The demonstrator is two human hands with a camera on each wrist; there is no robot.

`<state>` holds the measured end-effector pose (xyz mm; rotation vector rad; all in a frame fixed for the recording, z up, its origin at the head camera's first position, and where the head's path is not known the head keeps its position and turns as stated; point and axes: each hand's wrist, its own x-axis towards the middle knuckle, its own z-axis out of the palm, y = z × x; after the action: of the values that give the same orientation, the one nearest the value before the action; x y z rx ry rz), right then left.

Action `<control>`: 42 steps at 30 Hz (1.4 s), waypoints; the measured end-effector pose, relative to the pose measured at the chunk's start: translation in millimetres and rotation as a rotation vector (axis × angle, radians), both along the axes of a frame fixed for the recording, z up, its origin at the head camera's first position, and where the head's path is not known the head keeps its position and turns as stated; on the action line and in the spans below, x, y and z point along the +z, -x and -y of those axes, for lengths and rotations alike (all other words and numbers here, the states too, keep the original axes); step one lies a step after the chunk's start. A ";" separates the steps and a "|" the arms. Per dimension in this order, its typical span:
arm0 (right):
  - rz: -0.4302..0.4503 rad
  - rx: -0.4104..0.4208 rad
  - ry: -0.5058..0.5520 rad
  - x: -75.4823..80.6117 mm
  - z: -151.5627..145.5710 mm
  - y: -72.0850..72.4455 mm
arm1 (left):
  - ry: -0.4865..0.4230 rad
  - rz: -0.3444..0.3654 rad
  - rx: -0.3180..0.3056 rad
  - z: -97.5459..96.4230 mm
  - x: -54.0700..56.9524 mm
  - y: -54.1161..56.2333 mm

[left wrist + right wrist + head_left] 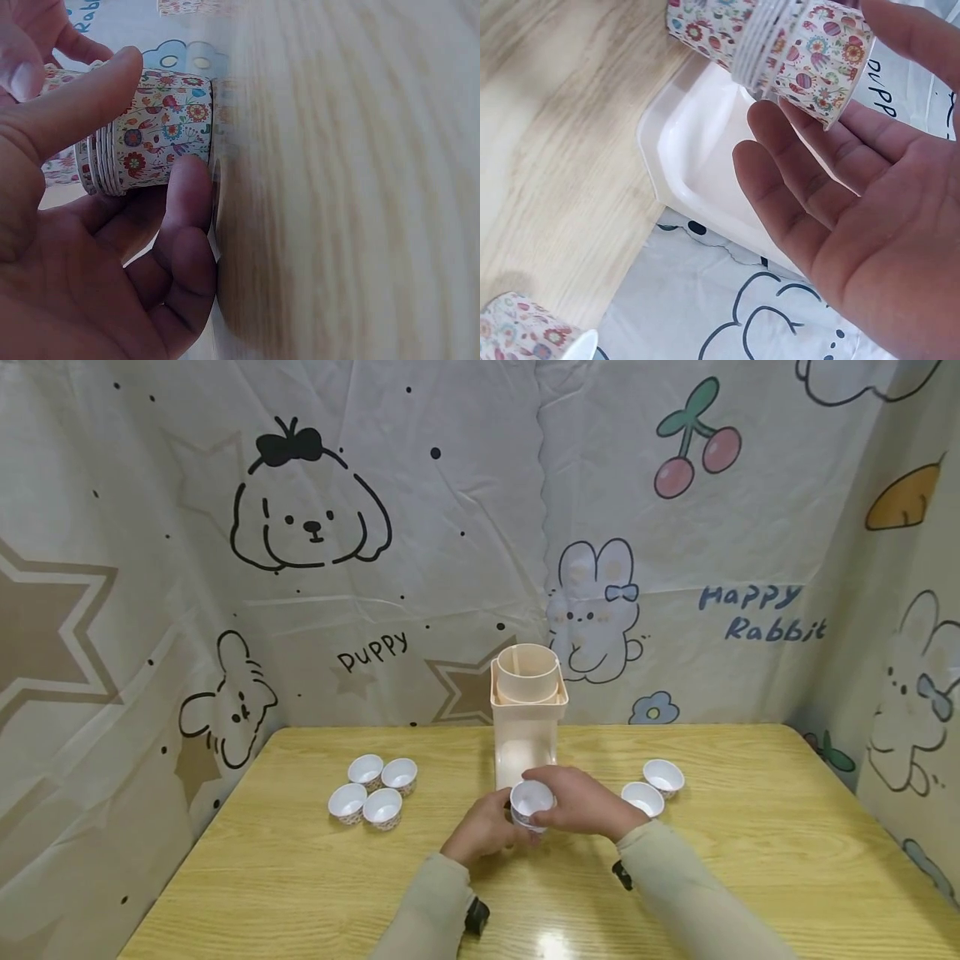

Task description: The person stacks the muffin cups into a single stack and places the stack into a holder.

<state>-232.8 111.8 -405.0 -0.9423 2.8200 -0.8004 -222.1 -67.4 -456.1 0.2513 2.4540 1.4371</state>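
Paper cup stack (169,127) clamped low by left hand (483,828), higher up by right hand (583,802), midway between the table's (300,893) side edges. Just behind, beige container (525,735) near back edge. Four cups (382,808) toward back left corner, two more cups (642,799) toward back right.

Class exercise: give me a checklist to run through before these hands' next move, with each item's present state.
1. Left hand holds the stack of cups: ok.
2. Right hand holds the top cup: ok.
3. Top cup open side up: ok.
4. Top cup fully down in the stack: not ok; much of its patterned side shows.
5. Stack resting on the table: cannot tell.
6. Four cups at left upright and clear of the hands: ok.
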 end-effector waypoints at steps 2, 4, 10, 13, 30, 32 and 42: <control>0.006 0.005 -0.004 -0.8 -0.1 -0.4 | 0.003 -0.004 -0.001 0.4 0.0 0.3; 0.010 0.008 -0.006 -1.6 -0.4 -0.4 | 0.007 -0.010 -0.003 0.4 0.2 0.6; 0.007 0.019 -0.007 -3.1 -0.6 0.0 | 0.006 -0.010 -0.002 -0.4 0.0 1.4; 0.010 0.014 -0.010 -3.9 -0.6 0.4 | 0.005 -0.006 -0.001 -0.6 0.2 1.2; 0.031 -0.008 -0.029 -11.0 0.8 1.6 | 0.024 0.014 0.010 0.0 1.1 1.4; 0.053 -0.008 -0.030 -12.5 1.1 2.7 | 0.035 -0.006 0.008 -0.2 0.9 1.6; 0.119 -0.030 -0.026 -15.0 0.4 5.5 | -0.001 -0.010 0.010 0.6 0.8 0.2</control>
<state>-238.3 111.4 -419.9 -0.8218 2.7414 -0.7930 -222.2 -68.0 -455.4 0.2470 2.4654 1.4447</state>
